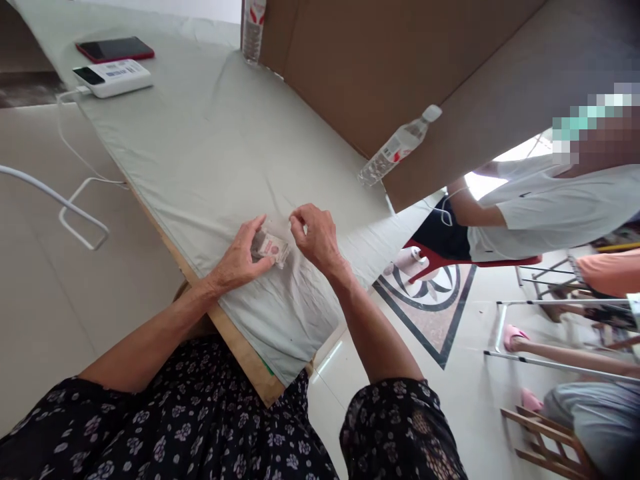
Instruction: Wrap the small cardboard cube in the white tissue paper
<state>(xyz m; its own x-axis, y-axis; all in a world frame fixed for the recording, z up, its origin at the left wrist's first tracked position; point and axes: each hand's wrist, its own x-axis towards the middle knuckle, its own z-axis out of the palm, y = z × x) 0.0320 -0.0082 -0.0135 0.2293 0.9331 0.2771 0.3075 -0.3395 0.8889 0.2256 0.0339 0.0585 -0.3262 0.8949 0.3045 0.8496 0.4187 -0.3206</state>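
My left hand rests at the near part of the cloth-covered table, its thumb and fingers around a small clear packet with a pale, red-printed label. To the right of the packet, my right hand is raised a little with its fingers curled and thumb and forefinger pinched together. Whatever those fingertips hold, if anything, is too small to make out. The packet's left end is partly hidden by my left hand.
Brown cardboard panels stand across the table's far side. A water bottle leans near them; another bottle stands farther back. A phone and a white device with a cable lie far left. A person in white sits at right.
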